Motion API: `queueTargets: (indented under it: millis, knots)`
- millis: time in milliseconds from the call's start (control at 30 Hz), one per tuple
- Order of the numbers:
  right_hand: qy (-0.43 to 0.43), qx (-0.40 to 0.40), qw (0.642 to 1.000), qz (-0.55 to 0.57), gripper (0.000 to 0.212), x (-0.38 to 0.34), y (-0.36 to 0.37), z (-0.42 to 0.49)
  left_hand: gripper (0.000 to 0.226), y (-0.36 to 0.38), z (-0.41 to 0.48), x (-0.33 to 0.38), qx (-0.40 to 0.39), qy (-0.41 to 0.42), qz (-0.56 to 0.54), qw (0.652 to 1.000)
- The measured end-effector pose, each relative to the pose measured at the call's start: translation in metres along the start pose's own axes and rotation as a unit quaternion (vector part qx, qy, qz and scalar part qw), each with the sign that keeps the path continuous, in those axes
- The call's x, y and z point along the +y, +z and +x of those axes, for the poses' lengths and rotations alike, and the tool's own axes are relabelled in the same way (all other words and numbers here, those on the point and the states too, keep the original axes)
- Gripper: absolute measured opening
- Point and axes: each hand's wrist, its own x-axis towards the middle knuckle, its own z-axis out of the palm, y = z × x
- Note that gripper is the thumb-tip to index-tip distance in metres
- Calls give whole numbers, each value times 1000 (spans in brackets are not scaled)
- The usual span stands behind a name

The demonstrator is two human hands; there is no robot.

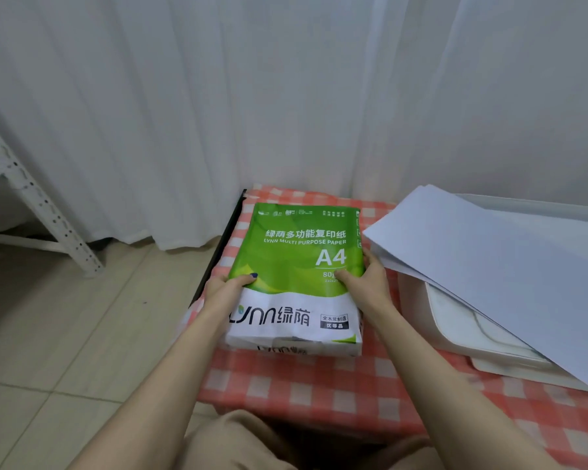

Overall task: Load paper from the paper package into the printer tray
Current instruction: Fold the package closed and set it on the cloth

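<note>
A green and white A4 paper package (296,252) lies flat on the table with the red and white checked cloth (319,385). My left hand (224,293) grips its left edge, thumb on top. My right hand (364,283) grips its right edge, thumb also on top. To the right stands a white printer (455,320). A stack of white sheets (489,259) leans slanted over the printer, reaching from its rear tray down across its top.
White curtains (252,96) hang close behind the table. A white perforated metal shelf frame (48,212) stands at the left on the beige tiled floor (65,334). The table's dark left edge (221,245) runs beside the package.
</note>
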Motion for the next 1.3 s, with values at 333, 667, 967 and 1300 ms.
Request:
queueTargets:
  millis: [333, 667, 967, 1300]
  knots:
    - [13, -70, 991, -109, 60, 30, 4, 27, 41, 11, 30, -17, -5, 76, 175, 982]
    - [53, -19, 995, -77, 44, 54, 3, 17, 28, 5, 17, -30, 70, 115, 253, 958]
    - [47, 58, 994, -75, 24, 52, 10, 2, 16, 5, 10, -28, 136, 160, 269, 940]
    - [29, 71, 990, -115, 31, 49, 13, 3, 20, 2, 6, -30, 135, 158, 304, 930]
